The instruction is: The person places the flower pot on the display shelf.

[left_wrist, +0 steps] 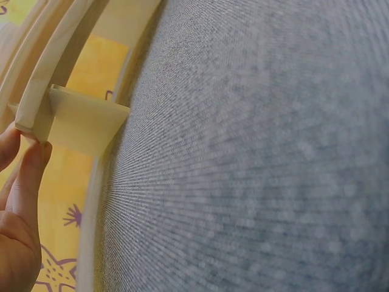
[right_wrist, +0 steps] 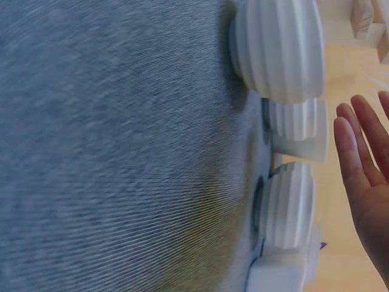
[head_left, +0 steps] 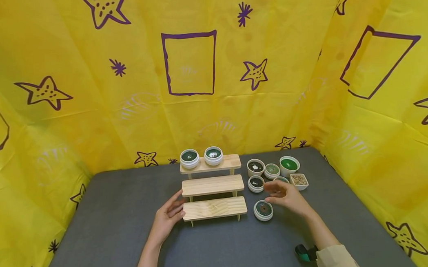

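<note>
- Risk, stand: the wooden stand [head_left: 212, 186] is standing just to the right of the left hand [head_left: 165, 218]; an uneven tug by that hand could be tilting it, and the two white pots [head_left: 190, 165] on its top tier, ahead of both hands, would probably be sliding or spilling.
- Risk, near pot: the ribbed white pot [head_left: 264, 218] is sitting on the grey counter [head_left: 124, 224] just below and inward of the right hand [head_left: 289, 198]; a low sweep of the fingers could be knocking it over.
- Risk, cluster: the dark-filled pot [head_left: 256, 191], the green-filled cup [head_left: 289, 173] and the square dish of grains [head_left: 300, 187] are crowding around and beyond the right hand; reaching among them could be jostling neighbours, as gaps are narrow.
- Pose, left hand: reaching forward and inward; thumb and fingers are bending around the stand's left end, holding a board's corner in a narrow grip.
- Pose, right hand: reaching inward above the pots; fingers are extending loosely, thumb apart, a fairly wide hand holding nothing; the right wrist view is showing the fingertips clear of the pots.
- Obscured: one more pot [head_left: 282, 179] is lying partly hidden behind the right hand.
</note>
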A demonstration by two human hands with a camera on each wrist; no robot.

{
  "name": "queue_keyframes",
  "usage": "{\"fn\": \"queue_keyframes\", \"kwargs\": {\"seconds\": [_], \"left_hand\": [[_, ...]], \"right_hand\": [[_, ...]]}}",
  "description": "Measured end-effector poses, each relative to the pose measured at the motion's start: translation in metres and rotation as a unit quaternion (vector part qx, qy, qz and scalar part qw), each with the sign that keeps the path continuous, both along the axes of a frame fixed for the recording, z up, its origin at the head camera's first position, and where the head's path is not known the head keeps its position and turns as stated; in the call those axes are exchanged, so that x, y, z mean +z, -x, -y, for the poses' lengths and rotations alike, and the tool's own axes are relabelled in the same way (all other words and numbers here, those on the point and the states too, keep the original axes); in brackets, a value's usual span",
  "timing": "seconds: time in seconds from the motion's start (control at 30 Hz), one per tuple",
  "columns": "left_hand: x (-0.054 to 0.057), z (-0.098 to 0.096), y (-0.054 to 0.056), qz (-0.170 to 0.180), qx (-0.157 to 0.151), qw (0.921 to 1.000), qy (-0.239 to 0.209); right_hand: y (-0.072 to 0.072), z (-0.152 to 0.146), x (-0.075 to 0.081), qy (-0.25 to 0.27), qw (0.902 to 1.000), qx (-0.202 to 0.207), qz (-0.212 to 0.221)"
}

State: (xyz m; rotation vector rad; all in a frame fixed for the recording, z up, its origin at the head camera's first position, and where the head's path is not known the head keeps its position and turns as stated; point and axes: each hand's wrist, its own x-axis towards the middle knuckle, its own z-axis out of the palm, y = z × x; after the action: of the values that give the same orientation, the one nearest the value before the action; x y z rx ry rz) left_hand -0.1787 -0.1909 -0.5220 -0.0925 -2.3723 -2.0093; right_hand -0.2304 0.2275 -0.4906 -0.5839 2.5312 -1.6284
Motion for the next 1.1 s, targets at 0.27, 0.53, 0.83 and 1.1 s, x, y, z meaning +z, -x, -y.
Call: {"fn": "queue_keyframes", "kwargs": {"seconds": [0.27, 0.53, 0.83, 1.1], "left_hand": [[-0.001, 0.000, 0.000, 0.001, 0.003, 1.0000, 0.002], [-0.001, 0.000, 0.000, -0.004, 0.002, 1.0000, 0.002], [-0.001, 0.000, 0.000, -0.001, 0.003, 1.0000, 0.000], [0.000, 0.000, -0.001, -0.008, 0.002, 1.0000, 0.003]], "right_hand": [[-0.006, -0.006, -0.015, -0.010, 0.9995, 0.015, 0.025], [-0.010, -0.007, -0.022, -0.018, 0.9986, 0.031, 0.038], [-0.010, -0.006, -0.030, -0.018, 0.9972, 0.058, 0.044], [-0.011, -0.006, -0.035, -0.011, 0.9957, 0.072, 0.057]]}}
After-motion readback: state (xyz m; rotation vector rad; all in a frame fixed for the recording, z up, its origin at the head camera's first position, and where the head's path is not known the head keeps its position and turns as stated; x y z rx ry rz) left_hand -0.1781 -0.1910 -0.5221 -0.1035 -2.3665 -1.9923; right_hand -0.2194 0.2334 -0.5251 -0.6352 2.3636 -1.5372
